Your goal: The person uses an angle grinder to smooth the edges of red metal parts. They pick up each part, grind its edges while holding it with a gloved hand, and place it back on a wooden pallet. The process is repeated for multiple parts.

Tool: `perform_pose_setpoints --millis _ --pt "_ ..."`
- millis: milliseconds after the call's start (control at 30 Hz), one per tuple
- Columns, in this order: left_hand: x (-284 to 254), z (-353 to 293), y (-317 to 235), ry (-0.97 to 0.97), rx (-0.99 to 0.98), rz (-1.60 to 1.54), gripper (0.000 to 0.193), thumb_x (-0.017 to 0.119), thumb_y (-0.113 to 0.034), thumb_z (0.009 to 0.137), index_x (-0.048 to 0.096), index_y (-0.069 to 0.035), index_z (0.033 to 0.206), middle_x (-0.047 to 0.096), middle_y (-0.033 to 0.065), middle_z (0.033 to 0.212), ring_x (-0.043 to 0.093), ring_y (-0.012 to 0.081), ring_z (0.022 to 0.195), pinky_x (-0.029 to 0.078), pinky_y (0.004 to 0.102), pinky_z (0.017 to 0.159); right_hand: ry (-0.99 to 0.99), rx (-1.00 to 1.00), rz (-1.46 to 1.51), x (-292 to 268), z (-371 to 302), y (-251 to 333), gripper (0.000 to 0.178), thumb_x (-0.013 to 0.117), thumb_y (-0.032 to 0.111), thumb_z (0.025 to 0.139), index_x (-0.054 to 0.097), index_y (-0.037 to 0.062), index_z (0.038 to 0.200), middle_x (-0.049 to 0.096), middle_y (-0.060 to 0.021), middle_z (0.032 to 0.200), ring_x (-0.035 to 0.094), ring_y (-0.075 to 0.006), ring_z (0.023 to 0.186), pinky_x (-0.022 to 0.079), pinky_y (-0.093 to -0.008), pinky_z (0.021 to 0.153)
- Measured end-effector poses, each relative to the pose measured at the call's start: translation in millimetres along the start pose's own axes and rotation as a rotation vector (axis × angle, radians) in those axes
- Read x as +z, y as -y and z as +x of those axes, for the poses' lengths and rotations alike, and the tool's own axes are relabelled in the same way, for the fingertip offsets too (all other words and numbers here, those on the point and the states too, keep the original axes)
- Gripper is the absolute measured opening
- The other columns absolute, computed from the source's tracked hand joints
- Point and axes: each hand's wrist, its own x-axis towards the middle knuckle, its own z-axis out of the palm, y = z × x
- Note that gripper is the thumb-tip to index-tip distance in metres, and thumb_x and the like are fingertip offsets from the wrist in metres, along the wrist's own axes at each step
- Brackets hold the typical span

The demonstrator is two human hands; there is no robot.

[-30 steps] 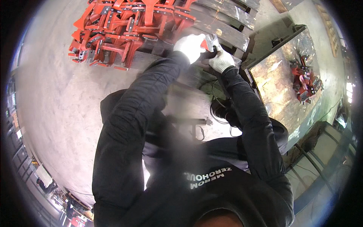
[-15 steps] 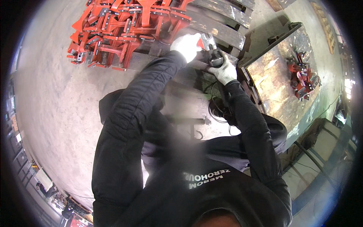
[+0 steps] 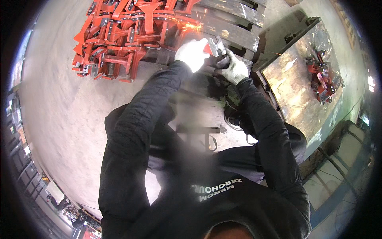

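My left hand, in a white glove, is closed around a red metal bracket; its bare grey forked end sticks out to the right of the fingers. In my gloved right hand is a dark power tool, apparently an angle grinder, held against or just beside that end. The tool's disc is hidden from me. Orange sparks fly up and to the left, over my left hand toward the stacked red parts.
A large pile of red metal brackets lies on a dark wooden pallet ahead. To the right stands a worn table with several red parts on it. A cable loops below my right hand. A dark stand is between my legs.
Sparks have appeared above my left hand. The forked end and the tool have come together and tilted slightly. The view has shifted a little.
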Motion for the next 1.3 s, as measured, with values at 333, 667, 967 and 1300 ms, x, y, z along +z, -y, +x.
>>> perform_pose_setpoints --millis 333,667,967,1300 --pt "12 5 5 -0.063 0.066 0.011 0.051 0.07 -0.034 0.091 0.059 -0.004 0.132 0.068 0.0242 0.114 0.065 0.0416 0.11 0.053 0.0489 0.093 -0.22 0.065 0.032 2 19 -31 0.089 0.085 0.044 0.078 0.044 0.0169 0.152 0.072 -0.0188 0.123 0.07 -0.0331 0.114 0.053 -0.0383 0.101" --pt "8 4 4 -0.063 0.075 -0.041 0.044 0.072 -0.031 0.09 0.06 -0.004 0.123 0.068 0.0239 0.108 0.065 0.0428 0.103 0.053 0.0506 0.088 -0.081 -0.095 0.053 18 29 -33 0.086 0.083 0.035 0.078 0.044 0.0159 0.153 0.073 -0.0186 0.119 0.071 -0.0365 0.109 0.056 -0.0413 0.097" --pt "4 3 -1 -0.074 0.052 -0.042 0.045 0.073 -0.031 0.089 0.06 -0.005 0.123 0.068 0.0236 0.105 0.066 0.0427 0.101 0.053 0.0501 0.087 -0.062 -0.102 -0.045 14 53 -13 0.073 0.073 0.037 0.088 0.044 0.0156 0.152 0.071 -0.0211 0.121 0.07 -0.0371 0.11 0.056 -0.0431 0.097" --pt "12 0 6 -0.133 0.074 -0.058 0.045 0.073 -0.03 0.089 0.06 -0.004 0.123 0.068 0.0233 0.105 0.066 0.0421 0.102 0.053 0.05 0.087 -0.078 -0.049 0.02 12 32 -15 0.092 0.086 0.036 0.076 0.042 0.011 0.153 0.07 -0.0213 0.123 0.068 -0.0365 0.115 0.054 -0.0412 0.098"
